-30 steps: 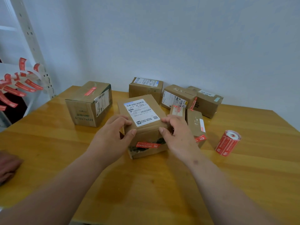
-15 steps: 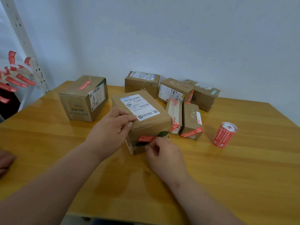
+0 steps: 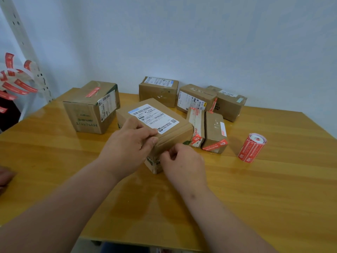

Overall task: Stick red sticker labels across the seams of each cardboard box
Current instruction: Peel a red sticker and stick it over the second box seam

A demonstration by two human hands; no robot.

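A cardboard box [image 3: 175, 132] with a white shipping label on top stands in the middle of the table. My left hand [image 3: 127, 145] grips its near top edge. My right hand [image 3: 184, 161] presses with curled fingers on the box's near face, covering the red sticker there. A roll of red sticker labels [image 3: 252, 147] lies on the table to the right. Several other boxes stand behind: a large one [image 3: 91, 110] with a red sticker on top at the left, and two narrow ones [image 3: 214, 133] with red stickers at their near ends.
The wooden table [image 3: 255, 198] ends at a near edge. Red sticker strips [image 3: 16, 84] hang off a white shelf upright at the far left. Another person's hand [image 3: 4, 177] rests at the table's left edge. A pale wall stands behind the boxes.
My right hand left the box's top right edge, dropped to its near face and now covers the red sticker. My left hand stayed on the top edge.
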